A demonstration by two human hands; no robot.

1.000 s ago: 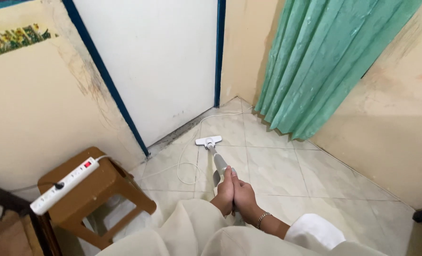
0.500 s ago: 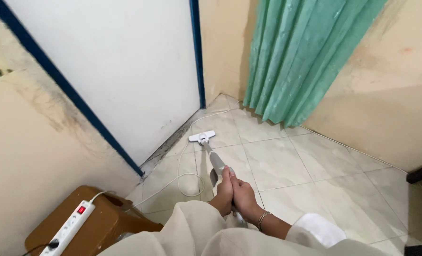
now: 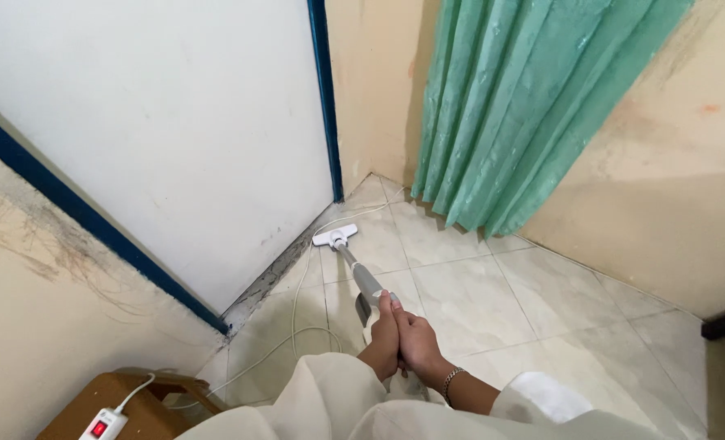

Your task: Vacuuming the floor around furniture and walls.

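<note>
White plastic and grey tubing make up the stick vacuum cleaner (image 3: 361, 281) that slants away from the person across the pale tiled floor (image 3: 493, 301). Both hands are wrapped together around its upper handle: the left hand (image 3: 383, 341) sits on the left side, the right hand (image 3: 415, 342) presses against it from the right, fingers closed over the grip so that the handle itself is mostly hidden. A thin metal bracelet (image 3: 450, 376) circles the right wrist, and cream sleeves (image 3: 330, 399) cover both forearms. The vacuum's flat white floor head (image 3: 335, 236) rests on the tiles just beside the bottom edge of the white door (image 3: 183, 138), near the corner where the blue door frame (image 3: 322, 98) meets the beige wall. A white power cord (image 3: 297, 301) trails from the head area, loops over the tiles to the left of the wand and runs back toward the lower left. There, a brown wooden stool (image 3: 147, 407) carries a white power strip (image 3: 102, 425) with a lit red switch. A green curtain (image 3: 525, 106) hangs at the upper right, its hem just touching the floor, well apart from the vacuum head
</note>
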